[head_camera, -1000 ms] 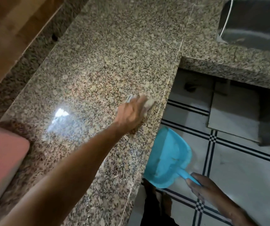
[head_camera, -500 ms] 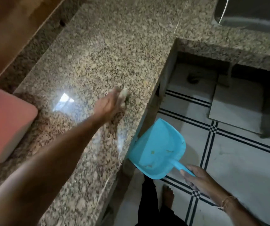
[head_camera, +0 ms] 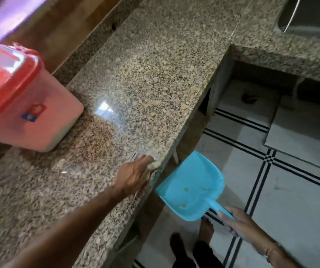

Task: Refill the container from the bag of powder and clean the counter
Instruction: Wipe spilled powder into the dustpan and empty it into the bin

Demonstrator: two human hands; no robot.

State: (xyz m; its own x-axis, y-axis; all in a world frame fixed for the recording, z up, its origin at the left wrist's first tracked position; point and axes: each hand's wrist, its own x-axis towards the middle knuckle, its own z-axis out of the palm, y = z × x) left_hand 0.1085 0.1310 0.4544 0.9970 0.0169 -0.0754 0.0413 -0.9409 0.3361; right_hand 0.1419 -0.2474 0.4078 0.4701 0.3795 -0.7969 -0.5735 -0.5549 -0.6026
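Closer to the counter (head_camera: 155,74) edge now, left hand (head_camera: 134,176) lies there, its grip unclear; right hand (head_camera: 239,224) clasps the dustpan (head_camera: 192,190) handle below.

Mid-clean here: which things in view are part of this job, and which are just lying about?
Job: left hand on the granite counter edge; blue dustpan, its handle gripped by the right hand, held below that edge; red-lidded container.
Lying about: sink; loose slab on the floor.

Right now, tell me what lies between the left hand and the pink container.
Between the left hand and the container, the head view shows only bare granite counter.
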